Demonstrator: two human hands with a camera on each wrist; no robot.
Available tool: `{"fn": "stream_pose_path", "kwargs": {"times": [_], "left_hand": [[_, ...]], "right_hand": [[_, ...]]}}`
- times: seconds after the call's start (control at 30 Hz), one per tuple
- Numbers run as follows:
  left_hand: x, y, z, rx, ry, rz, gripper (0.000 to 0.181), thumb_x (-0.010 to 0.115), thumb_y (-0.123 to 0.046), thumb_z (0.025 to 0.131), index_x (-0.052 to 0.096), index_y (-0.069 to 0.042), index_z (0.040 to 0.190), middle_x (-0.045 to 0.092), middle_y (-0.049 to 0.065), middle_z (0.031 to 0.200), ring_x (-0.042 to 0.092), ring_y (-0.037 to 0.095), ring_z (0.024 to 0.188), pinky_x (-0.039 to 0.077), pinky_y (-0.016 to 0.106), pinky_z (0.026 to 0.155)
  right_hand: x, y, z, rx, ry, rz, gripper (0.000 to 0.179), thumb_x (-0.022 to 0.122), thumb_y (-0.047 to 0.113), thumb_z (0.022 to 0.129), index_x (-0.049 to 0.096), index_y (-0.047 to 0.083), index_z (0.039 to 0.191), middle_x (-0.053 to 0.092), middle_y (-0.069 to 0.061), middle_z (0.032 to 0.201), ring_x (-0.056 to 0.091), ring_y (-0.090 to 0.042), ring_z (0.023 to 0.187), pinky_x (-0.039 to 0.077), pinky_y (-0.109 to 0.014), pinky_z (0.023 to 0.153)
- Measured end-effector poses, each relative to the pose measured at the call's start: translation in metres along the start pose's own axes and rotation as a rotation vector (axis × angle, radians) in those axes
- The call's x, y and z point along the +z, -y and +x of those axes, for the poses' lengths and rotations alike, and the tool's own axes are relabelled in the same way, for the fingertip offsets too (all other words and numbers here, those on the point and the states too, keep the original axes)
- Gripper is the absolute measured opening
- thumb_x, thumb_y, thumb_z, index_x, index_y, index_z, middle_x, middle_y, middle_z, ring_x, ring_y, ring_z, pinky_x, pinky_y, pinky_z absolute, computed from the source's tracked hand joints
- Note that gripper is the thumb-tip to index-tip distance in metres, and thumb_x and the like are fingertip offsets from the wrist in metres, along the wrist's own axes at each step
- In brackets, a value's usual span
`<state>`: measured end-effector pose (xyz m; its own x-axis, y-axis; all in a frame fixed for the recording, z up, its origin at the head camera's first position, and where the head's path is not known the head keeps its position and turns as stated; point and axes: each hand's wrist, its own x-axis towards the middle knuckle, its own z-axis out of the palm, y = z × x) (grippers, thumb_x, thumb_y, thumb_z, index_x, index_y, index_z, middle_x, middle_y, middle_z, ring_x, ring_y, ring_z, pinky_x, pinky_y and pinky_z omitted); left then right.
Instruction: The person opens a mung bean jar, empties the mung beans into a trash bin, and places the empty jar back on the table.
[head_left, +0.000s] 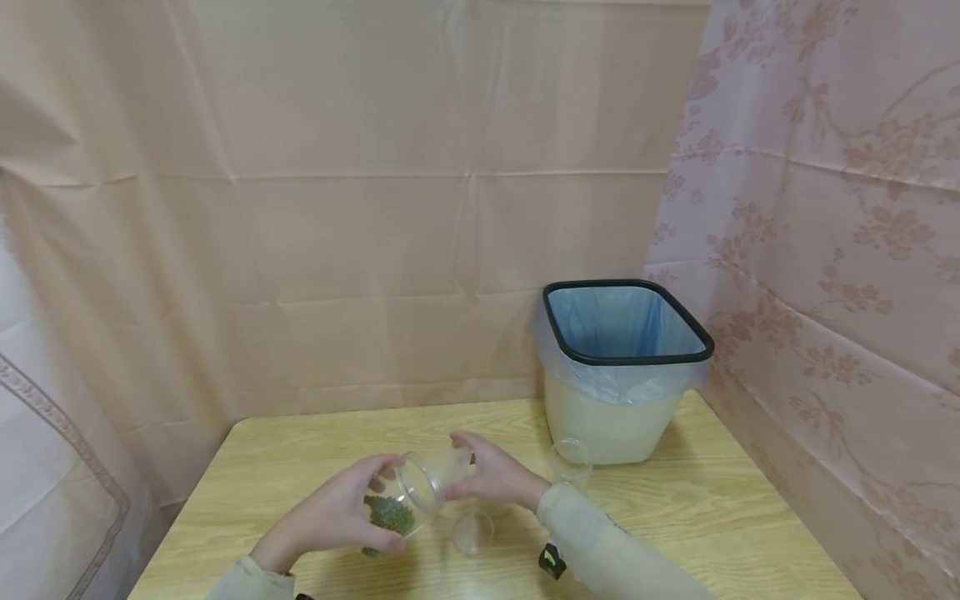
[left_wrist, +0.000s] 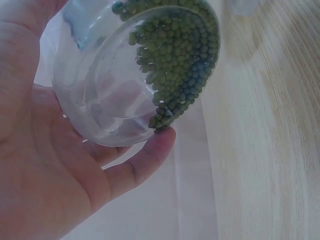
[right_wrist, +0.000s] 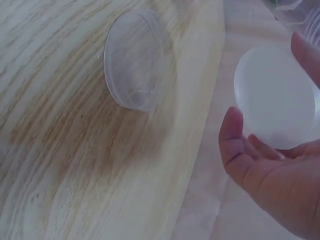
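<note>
My left hand (head_left: 333, 510) grips a clear jar (left_wrist: 107, 95) tilted over the table. Green beans (left_wrist: 172, 55), which look like mung beans, are heaped along its lower side. In my right hand (head_left: 501, 477) is a second clear jar (head_left: 453, 467), its round base (right_wrist: 275, 97) whitish in the right wrist view. The two jars meet mouth to mouth in the head view, the left one sloping up toward the right one. Below the right hand a clear round lid (head_left: 473, 533) lies on the table.
A second clear round lid (head_left: 572, 458) is by the foot of a cream bin (head_left: 600, 425) with a black rim and a bluish liner, at the back right of the wooden table (head_left: 300, 442). Beige curtain (head_left: 337, 250) hangs behind; flowered cloth (head_left: 847, 250) borders the right.
</note>
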<state>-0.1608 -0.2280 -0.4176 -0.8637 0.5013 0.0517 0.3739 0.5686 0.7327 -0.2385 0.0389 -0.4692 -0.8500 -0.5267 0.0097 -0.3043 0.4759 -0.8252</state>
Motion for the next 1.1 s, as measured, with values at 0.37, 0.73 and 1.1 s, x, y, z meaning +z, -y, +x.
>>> {"fn": "stream_pose_path", "kwargs": {"times": [0.37,0.73,1.1], "left_hand": [[0.001,0.0,0.001,0.004,0.002,0.005,0.101,0.093,-0.039,0.069,0.043,0.004,0.145,0.056,0.015,0.129,0.056,0.041,0.114,0.055,0.052,0.082],[0.002,0.002,0.003,-0.017,0.022,0.014,0.1,0.092,-0.04,0.069,0.043,0.001,0.146,0.056,0.013,0.132,0.057,0.037,0.114,0.057,0.048,0.078],[0.002,0.001,0.004,-0.013,0.035,-0.003,0.098,0.092,-0.037,0.071,0.043,0.003,0.146,0.056,0.013,0.131,0.057,0.039,0.113,0.057,0.051,0.078]], "right_hand": [[0.008,-0.005,0.002,0.046,-0.044,-0.013,0.097,0.091,0.029,0.076,0.039,-0.007,0.149,0.048,-0.024,0.134,0.059,-0.027,0.1,0.056,-0.038,0.083],[0.011,-0.015,0.004,0.062,-0.054,-0.084,0.096,0.091,0.029,0.077,0.038,-0.012,0.147,0.051,-0.029,0.14,0.056,-0.041,0.121,0.046,-0.054,0.103],[0.017,-0.024,0.004,0.043,-0.062,-0.201,0.1,0.091,0.037,0.075,0.04,-0.012,0.145,0.052,-0.029,0.139,0.052,-0.042,0.128,0.041,-0.052,0.109]]}}
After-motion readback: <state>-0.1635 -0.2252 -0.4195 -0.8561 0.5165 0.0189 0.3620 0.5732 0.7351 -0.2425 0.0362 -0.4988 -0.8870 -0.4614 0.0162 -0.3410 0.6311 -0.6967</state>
